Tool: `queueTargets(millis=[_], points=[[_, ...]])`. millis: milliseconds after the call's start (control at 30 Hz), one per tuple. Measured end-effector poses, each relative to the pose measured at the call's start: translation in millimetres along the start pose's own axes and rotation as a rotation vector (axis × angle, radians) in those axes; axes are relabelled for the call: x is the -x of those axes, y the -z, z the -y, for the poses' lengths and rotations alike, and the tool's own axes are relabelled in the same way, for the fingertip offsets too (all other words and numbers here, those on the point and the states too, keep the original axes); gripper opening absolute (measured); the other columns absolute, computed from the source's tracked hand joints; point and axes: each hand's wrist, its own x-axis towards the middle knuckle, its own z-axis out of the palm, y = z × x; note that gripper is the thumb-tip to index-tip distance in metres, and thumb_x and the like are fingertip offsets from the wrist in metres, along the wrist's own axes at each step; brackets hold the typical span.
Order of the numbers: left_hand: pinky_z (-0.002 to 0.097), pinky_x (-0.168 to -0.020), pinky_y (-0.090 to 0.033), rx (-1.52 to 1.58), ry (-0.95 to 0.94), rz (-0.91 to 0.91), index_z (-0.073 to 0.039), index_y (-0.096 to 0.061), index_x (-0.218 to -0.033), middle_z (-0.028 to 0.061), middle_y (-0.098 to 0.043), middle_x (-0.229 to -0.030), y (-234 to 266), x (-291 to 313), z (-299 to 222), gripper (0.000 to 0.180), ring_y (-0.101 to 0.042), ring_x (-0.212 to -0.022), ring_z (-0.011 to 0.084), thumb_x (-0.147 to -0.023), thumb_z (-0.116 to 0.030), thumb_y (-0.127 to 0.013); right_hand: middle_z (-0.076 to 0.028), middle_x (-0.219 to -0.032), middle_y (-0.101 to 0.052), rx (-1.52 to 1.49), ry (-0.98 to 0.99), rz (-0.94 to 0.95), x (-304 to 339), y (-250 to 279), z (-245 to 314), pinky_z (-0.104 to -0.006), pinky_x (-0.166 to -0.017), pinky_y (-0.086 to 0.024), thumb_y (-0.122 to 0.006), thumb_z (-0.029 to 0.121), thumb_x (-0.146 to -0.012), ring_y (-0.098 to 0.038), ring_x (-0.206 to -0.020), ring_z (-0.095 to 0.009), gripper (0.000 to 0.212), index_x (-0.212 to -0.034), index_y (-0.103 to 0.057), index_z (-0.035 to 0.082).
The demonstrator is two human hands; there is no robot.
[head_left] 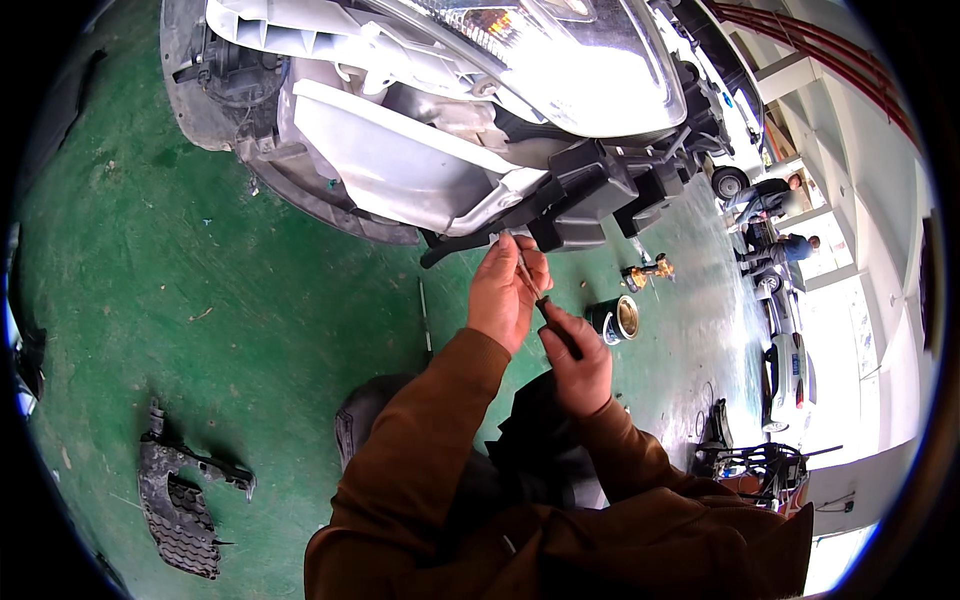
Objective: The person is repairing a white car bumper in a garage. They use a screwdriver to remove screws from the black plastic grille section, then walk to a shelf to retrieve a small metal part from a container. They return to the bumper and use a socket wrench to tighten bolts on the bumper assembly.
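My right hand [582,368] is closed round the dark handle of a screwdriver [560,328]. Its thin shaft slants up and left to the fingers of my left hand [503,298], which is pinched at a dark plastic strip [475,243] along the lower edge of the car's front. Something small and pale shows at the left fingertips, too little of it to name. Just above, a silver-grey body panel [390,165] curves beneath the headlight [590,65]. Black plastic blocks [580,190] stick out to the right of my hands.
On the green floor [270,330], a thin rod [424,315] lies left of my left forearm. An opened tin [612,319] and a yellow-black tool [648,272] stand to the right. A broken black plastic part [180,500] lies lower left. Two people [775,225] and parked cars are farther off.
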Motion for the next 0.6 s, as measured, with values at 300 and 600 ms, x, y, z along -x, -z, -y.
queueTargets(millis=[300, 600], points=[[0.0343, -0.077, -0.051, -0.132, -0.108, 0.033, -0.003, -0.060, -0.114, 0.0074, -0.068, -0.091, 6, -6, -2, 0.034, -0.061, -0.080, 0.0173, -0.106, -0.035, -0.052, -0.008, -0.096, -0.065, -0.727, -0.606, -0.024, 2, 8, 26, -0.0230, -0.045, -0.032, -0.057, 0.012, -0.100, -0.044, -0.056, -0.008, 0.039, -0.139, -0.055, 0.012], [0.0308, -0.078, -0.052, -0.184, -0.118, -0.065, -0.003, -0.060, -0.113, 0.0070, -0.068, -0.093, -3, -2, -6, 0.032, -0.063, -0.078, 0.0155, -0.104, -0.034, -0.055, -0.002, -0.091, -0.059, -1.202, -0.799, 0.074, -3, 13, 25, -0.0185, -0.043, -0.025, -0.055, 0.022, -0.102, -0.031, -0.051, -0.004, 0.036, -0.137, -0.053, 0.013]])
